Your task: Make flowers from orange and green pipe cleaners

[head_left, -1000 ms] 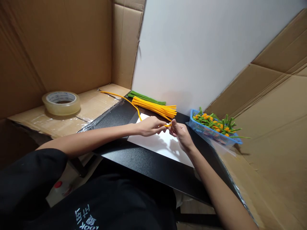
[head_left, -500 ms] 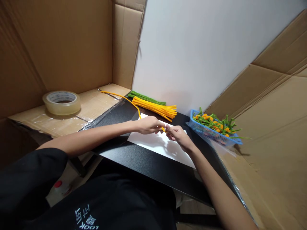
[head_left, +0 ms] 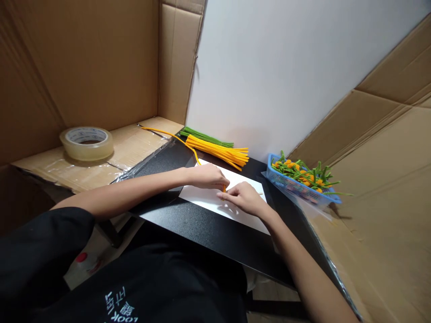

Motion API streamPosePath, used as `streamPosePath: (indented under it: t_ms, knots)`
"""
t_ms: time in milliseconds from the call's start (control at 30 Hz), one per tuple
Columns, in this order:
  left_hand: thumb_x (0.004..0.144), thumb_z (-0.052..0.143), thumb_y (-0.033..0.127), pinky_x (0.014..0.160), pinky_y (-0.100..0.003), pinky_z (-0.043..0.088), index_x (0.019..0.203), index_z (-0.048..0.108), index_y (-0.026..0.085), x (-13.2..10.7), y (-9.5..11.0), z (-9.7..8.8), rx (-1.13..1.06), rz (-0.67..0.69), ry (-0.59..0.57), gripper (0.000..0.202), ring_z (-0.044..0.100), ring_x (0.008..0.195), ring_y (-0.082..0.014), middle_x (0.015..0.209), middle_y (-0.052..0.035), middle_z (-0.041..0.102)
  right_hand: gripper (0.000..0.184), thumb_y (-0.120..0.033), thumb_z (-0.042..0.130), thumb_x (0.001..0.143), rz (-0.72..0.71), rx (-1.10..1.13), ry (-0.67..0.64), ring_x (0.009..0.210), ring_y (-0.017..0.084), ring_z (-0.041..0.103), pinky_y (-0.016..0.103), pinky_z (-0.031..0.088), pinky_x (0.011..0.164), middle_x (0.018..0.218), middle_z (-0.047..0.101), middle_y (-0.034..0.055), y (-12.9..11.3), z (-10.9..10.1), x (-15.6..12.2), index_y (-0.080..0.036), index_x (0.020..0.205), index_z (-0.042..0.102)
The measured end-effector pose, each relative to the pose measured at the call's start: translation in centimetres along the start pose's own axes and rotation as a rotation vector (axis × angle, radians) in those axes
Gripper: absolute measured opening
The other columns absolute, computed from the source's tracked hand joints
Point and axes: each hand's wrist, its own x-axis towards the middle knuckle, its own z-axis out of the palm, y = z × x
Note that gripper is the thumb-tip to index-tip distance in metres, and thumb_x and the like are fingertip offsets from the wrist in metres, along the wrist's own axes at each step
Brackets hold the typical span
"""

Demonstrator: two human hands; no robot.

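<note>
My left hand [head_left: 209,176] and my right hand [head_left: 243,198] meet fingertip to fingertip over a white sheet [head_left: 208,199] on the black table [head_left: 202,226]. Both pinch the near end of one long orange pipe cleaner [head_left: 175,137]. Its free length arcs back to the left over the cardboard ledge. The pinched end is mostly hidden by my fingers. Just behind my hands lie a bundle of orange pipe cleaners [head_left: 218,151] and a bundle of green pipe cleaners [head_left: 204,136].
A blue basket [head_left: 296,190] with several green-and-orange twisted pieces stands at the right. A roll of clear tape [head_left: 86,143] rests on the cardboard ledge at the left. Cardboard walls close in the left and right sides; a white wall stands behind.
Both hands have come down and toward me onto the white sheet, still pinching the orange pipe cleaner's end. The basket, bundles and tape have not moved.
</note>
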Motion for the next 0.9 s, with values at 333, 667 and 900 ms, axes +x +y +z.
streamPosePath:
  t_ms: [333,667,900]
  knots:
    - [0.091,0.061,0.017,0.053,-0.027,0.024,0.091,0.072,0.021,0.3,1.2,-0.9,0.102,-0.155,0.047,0.012,0.068,0.069,-0.0174,0.083,-0.0034,0.075,0.075,-0.081,0.037,0.089,0.308,-0.520,0.101,0.078,0.029,0.070,0.033,0.034,0.063,0.084,0.077,0.0148,-2.2,1.1,0.3,-0.023,0.089,0.084]
    - [0.091,0.063,0.026,0.057,-0.025,0.030,0.090,0.071,0.018,0.6,1.8,-1.1,-0.063,-0.330,0.218,0.011,0.061,0.061,-0.0159,0.070,-0.0028,0.069,0.051,-0.057,0.045,0.098,0.480,-0.549,0.375,0.079,0.027,0.071,0.031,0.034,0.063,0.084,0.077,0.0155,-1.7,0.3,0.0,-0.025,0.090,0.083]
    - [0.104,0.040,0.037,0.057,-0.025,0.030,0.104,0.069,0.015,0.8,2.6,-0.6,-0.380,-0.256,0.358,0.036,0.046,0.053,-0.0125,0.060,0.0013,0.056,0.054,-0.057,0.048,0.096,0.517,-0.384,0.634,0.062,0.021,0.058,0.033,0.019,0.059,0.073,0.072,0.0155,-0.4,-1.2,-0.6,-0.019,0.069,0.075]
